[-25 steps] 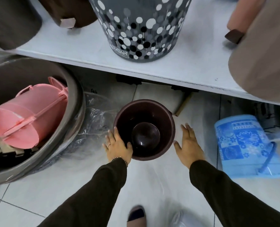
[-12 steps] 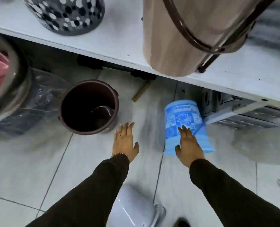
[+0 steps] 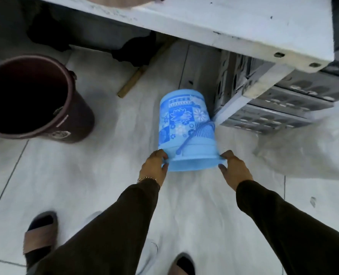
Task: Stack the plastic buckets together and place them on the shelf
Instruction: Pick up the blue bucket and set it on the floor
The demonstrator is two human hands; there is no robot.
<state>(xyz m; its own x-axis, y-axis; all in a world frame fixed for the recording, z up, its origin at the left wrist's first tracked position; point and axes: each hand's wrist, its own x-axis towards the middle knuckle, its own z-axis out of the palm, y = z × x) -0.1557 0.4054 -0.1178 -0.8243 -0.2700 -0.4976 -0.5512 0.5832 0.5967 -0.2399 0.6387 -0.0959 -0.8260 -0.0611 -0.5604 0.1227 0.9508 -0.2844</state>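
**Ana:** Head view, looking down. See the blue bucket [image 3: 186,133]? It lies on its side on the floor [image 3: 109,175].

**Ben:** Which way does it point?

**Ana:** Its long way runs from the person out toward the shelf [image 3: 224,26]. The open mouth faces the person. The closed bottom points away, in under the shelf's edge.

**Ben:** And the hands?

**Ana:** One on each side of the bucket's rim. The left hand [image 3: 154,165] has its fingers curled and pinching the rim on the left. The right hand [image 3: 234,169] does the same on the right, thumb on top. Both touch the blue bucket, so neither is nearer.

**Ben:** Is it up off the floor?

**Ana:** I can't tell. It looks like it rests there.

**Ben:** Where does it go?

**Ana:** I think into the brown bucket [image 3: 31,100]. That one stands up, mouth open to the top, well off to the left of the blue bucket, on the left hand's side.

**Ben:** So the blue one must turn?

**Ana:** Yes, I think so. Its bottom has to swing down and it has to travel left.

**Ben:** Anything close by?

**Ana:** A gray crate [image 3: 274,104] is just right of the blue bucket, and the shelf leg [image 3: 250,92] touches or almost touches it. A wooden stick [image 3: 137,78] lies past it, toward the shelf.
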